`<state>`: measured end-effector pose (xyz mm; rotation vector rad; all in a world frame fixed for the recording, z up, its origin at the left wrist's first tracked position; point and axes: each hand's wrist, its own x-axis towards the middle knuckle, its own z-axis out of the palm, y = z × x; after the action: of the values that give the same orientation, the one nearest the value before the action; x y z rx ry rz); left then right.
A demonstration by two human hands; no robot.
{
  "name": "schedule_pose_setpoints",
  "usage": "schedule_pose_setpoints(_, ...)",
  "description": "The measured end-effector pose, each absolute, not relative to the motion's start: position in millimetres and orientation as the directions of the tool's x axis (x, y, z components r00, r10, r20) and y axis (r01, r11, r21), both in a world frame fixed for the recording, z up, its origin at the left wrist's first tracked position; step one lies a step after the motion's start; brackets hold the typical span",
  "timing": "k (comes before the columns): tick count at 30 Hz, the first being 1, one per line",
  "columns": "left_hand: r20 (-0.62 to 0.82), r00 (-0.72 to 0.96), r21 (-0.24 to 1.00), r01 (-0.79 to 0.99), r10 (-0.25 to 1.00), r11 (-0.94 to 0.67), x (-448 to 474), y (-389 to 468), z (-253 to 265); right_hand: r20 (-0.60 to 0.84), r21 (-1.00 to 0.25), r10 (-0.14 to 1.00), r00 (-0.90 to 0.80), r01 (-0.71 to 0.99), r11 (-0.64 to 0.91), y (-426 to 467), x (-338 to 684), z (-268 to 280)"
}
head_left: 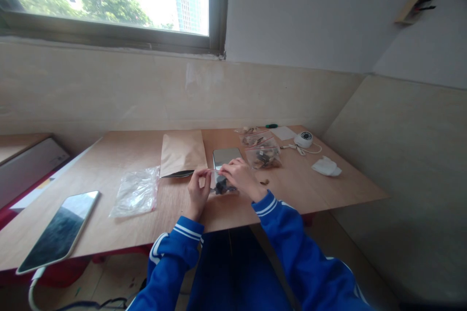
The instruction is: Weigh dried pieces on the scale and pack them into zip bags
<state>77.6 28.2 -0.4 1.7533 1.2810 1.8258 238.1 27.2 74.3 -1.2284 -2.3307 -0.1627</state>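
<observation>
Near the front edge of the wooden table, both hands pinch the top edge of a small clear plastic bag (223, 187) with dark items in it. My left hand (199, 190) is closed on the bag's left end, thumb and finger together. My right hand (239, 176) grips the same edge farther right, its fingers closed. What the dark items are, I cannot make out. Just behind the bag lies a phone-like slab (225, 156) with a shiny face, partly hidden by my right hand. A brown paper pouch (183, 153) lies behind my left hand.
Filled zip bags (268, 155) lie at the back right, beside a small brown piece (264, 182). Farther right are a white dome camera (303, 140) with a cable and a crumpled white wrapper (326, 166). At left lie a clear bag (135, 193) and a cabled phone (62, 231).
</observation>
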Motion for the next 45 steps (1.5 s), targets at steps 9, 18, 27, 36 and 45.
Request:
schedule_pose_setpoints(9, 0.586, -0.138, 0.798, 0.272, 0.799, -0.538, 78.4, 25.5, 4.3, 0.427, -0.066, 0.745, -0.512, 0.804, 0.591, 29.0, 229.1, 68.7)
schedule_pose_setpoints(18, 0.511, -0.174, 0.856, 0.199, 0.842, -0.478, 77.8, 32.1, -5.0, 0.499, -0.245, 0.741, -0.449, 0.747, 0.618, 24.8, 228.5, 71.3)
schedule_pose_setpoints(27, 0.546, -0.137, 0.825, 0.262, 0.827, -0.501, 77.1, 29.9, -4.3, 0.500, -0.169, 0.739, -0.451, 0.786, 0.594, 28.4, 218.5, 68.5)
schedule_pose_setpoints(36, 0.624, -0.180, 0.748, 0.420, 0.760, -0.515, 75.8, 34.5, -12.9, 0.526, -0.099, 0.741, -0.416, 0.836, 0.540, 30.6, 201.0, 46.9)
schedule_pose_setpoints(45, 0.683, -0.171, 0.689, 0.473, 0.711, -0.548, 78.1, 37.0, -13.5, 0.477, -0.149, 0.747, -0.462, 0.795, 0.587, 35.0, 229.6, 43.9)
